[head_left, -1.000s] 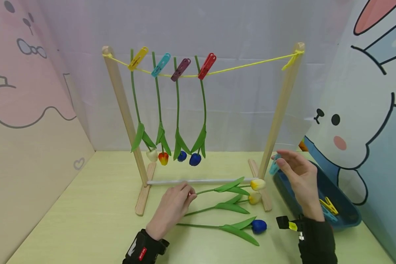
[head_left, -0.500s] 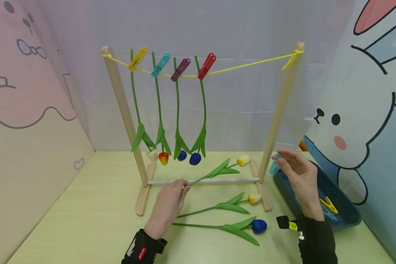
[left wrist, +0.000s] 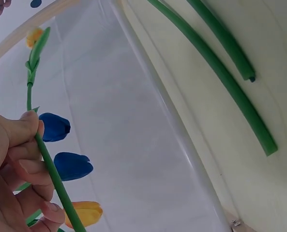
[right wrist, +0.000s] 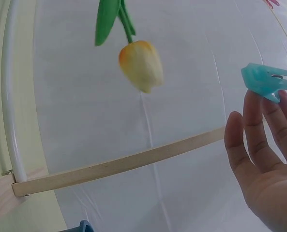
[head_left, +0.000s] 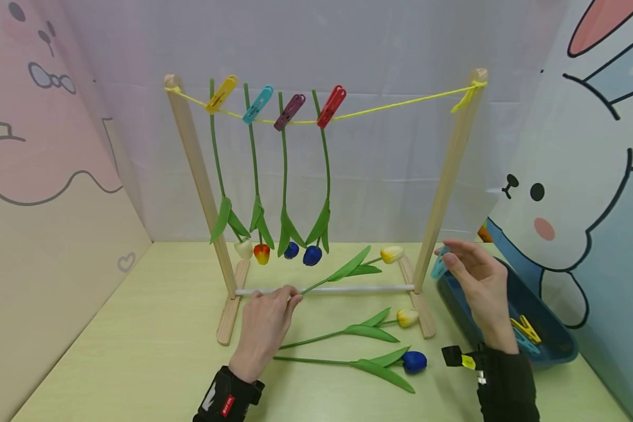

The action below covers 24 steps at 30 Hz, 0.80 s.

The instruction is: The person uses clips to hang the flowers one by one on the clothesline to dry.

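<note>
My left hand [head_left: 266, 325] pinches the green stem of a pale yellow artificial tulip [head_left: 392, 254], which is lifted off the table with its bloom pointing right. In the left wrist view, thumb and fingers press on that stem [left wrist: 53, 169]. My right hand [head_left: 480, 287] holds a light blue clothespin [head_left: 439, 262] at the fingertips, beside the right post. The right wrist view shows the same clothespin [right wrist: 265, 81], with the tulip bloom [right wrist: 142, 65] apart from it. Two more tulips lie on the table, one yellow [head_left: 407, 317] and one blue [head_left: 414, 362].
A yellow cord [head_left: 395, 105] spans two wooden posts [head_left: 448, 176]. Several tulips hang from it upside down by yellow, blue, purple and red clothespins [head_left: 331, 106]. A dark blue basket [head_left: 559, 346] with yellow and blue clothespins stands at right. A white bar [head_left: 358, 289] joins the posts low down.
My left hand has lifted the pale yellow tulip off the table, raising its bloom up and slightly left. The right hand has stayed in place with the clothespin.
</note>
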Available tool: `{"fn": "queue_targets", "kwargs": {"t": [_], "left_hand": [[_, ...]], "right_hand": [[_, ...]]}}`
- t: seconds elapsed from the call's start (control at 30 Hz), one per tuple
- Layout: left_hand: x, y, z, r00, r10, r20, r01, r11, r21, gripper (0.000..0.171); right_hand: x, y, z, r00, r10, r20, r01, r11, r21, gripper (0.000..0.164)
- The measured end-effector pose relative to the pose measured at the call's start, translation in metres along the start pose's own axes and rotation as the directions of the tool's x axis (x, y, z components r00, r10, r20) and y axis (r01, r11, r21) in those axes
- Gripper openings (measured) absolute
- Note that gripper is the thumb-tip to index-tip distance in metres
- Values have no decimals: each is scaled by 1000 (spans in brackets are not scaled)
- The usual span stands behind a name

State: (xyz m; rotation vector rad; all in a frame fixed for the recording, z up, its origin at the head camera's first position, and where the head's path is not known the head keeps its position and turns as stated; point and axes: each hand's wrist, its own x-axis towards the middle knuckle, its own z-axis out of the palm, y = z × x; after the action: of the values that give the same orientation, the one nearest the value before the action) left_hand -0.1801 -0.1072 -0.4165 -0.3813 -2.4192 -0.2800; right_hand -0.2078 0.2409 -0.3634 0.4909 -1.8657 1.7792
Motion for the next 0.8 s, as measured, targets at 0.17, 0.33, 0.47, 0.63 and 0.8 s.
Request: {"fn": "queue_targets", "kwargs": {"t": [0.17, 0.33, 0.47, 0.63, 0.8], "left_hand": [[1, -3, -2, 998, 21, -52, -17, 998, 68, 16], [0, -5, -4, 996, -11, -87, 12, 1000, 13, 16], [1, -5, -6, 992, -68, -105, 50, 985, -164, 12], [3, -5, -7, 983, -116, -144, 57, 931, -360, 10], [5, -4, -6, 961, -157, -227, 22, 863, -504, 11]], "right_hand": [[0, 0, -1, 1000, 14, -18, -15, 999, -28, 24], [0, 0, -2, 999, 24, -30, -23, 1000, 4, 24], [1, 0, -1, 999, 23, -31, -22, 999, 29, 24], [1, 0, -1, 998, 34, -48, -34, 999, 8, 25], [0, 0, -1, 997, 48, -62, -47, 999, 24, 25]]}}
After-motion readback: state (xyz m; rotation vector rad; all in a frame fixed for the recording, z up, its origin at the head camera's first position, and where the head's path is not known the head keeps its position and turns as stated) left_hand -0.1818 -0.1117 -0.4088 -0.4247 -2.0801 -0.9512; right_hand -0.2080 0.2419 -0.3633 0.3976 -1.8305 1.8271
